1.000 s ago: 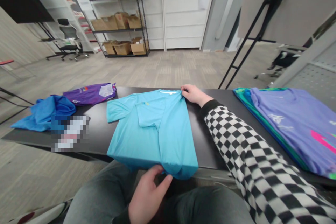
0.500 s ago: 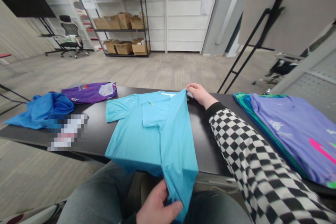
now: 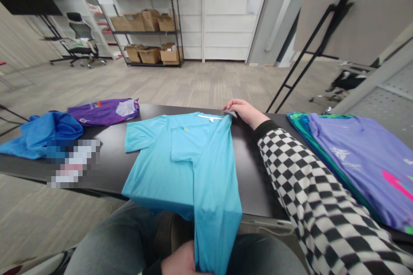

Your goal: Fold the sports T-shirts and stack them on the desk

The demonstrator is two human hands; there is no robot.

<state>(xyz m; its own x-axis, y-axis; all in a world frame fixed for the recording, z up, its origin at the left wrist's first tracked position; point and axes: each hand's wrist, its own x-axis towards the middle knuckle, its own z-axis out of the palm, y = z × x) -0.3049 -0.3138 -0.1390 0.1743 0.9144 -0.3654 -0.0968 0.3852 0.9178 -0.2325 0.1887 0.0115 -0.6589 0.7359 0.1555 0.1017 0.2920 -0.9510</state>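
Observation:
A light-blue T-shirt (image 3: 161, 176) lies on the black table (image 3: 258, 180), its right side folded inward with one sleeve across the middle. Its lower end drapes over the near edge. My left hand (image 3: 180, 260), partly cut off by the bottom of the view, is closed on the hem of the folded side, above my lap. At the far end, my right hand (image 3: 238, 109) is just beyond the shirt's shoulder corner, fingers stretched to the left and apart from the cloth. A small grey patch shows under those fingers; I cannot make out what it is.
On the right is a stack of folded shirts, a lilac one (image 3: 364, 159) on top of a green one (image 3: 297, 126). A crumpled blue cloth (image 3: 48, 133), a purple garment (image 3: 100, 114) and a blurred-out item (image 3: 74, 165) lie on the left. Shelves with cardboard boxes (image 3: 150, 53) stand behind.
My left hand has taken the hem and drawn it toward me, over the table edge. My right hand lifted the shoulder corner outward, then let go; the folded side now lies straighter.

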